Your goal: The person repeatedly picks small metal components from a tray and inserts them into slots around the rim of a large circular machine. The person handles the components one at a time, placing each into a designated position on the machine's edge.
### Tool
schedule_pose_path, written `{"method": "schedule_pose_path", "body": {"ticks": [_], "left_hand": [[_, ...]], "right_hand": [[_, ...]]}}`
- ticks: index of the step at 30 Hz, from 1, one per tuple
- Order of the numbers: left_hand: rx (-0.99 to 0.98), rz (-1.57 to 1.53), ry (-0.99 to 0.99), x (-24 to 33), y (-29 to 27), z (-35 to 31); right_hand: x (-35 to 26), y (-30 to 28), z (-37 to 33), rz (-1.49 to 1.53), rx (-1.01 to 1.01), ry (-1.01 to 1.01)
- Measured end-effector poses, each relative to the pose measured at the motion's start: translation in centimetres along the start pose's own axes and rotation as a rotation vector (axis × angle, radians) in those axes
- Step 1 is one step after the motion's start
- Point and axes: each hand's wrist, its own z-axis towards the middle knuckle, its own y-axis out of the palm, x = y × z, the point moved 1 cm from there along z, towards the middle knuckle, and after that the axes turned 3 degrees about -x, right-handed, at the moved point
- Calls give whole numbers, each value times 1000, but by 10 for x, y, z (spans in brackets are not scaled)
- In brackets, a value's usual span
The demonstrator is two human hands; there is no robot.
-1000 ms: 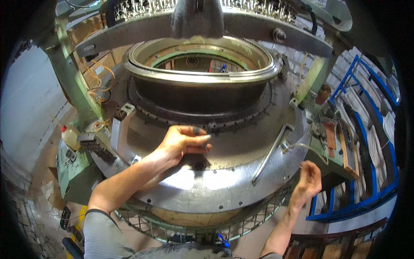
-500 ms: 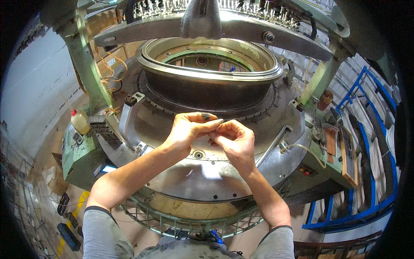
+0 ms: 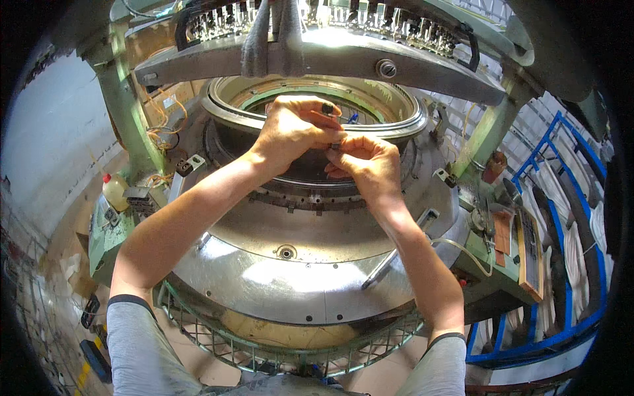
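Both hands meet in front of the near rim of a large metal cylinder ring. My left hand is closed in a pinch, with a small dark piece at its index finger. Beside it, my right hand also pinches, its thumb and fingertips nearly touching the left fingertips. A tiny dark bit shows between the two hands, too small to name. Fingers hide most of whatever is held there.
A thick metal crossbeam spans above the ring, grey cloth hanging over it. Green posts stand either side. A hex key-like bar lies on the metal bed at right. A bottle stands left; a blue rack is right.
Both hands have risen and reached farther forward, from over the metal bed to the ring's near rim. They stay close together in a pinch. The view has shifted slightly.
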Motion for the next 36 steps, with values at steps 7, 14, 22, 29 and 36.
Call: {"method": "schedule_pose_path", "body": {"ticks": [7, 14, 22, 29, 36], "left_hand": [[-11, -2, 51, -3, -15, 46], [70, -46, 15, -17, -13, 56], [107, -72, 13, -17, -10, 57], [73, -47, 23, -22, -8, 53], [73, 34, 5, -32, -6, 55]], "right_hand": [[-6, -20, 47, 0, -97, -29], [-1, -28, 58, 32, -104, -17], [1, -29, 60, -63, -98, -46], [-17, -63, 69, -883, -24, -449], [-7, -64, 71, -1144, -157, -745]]}}
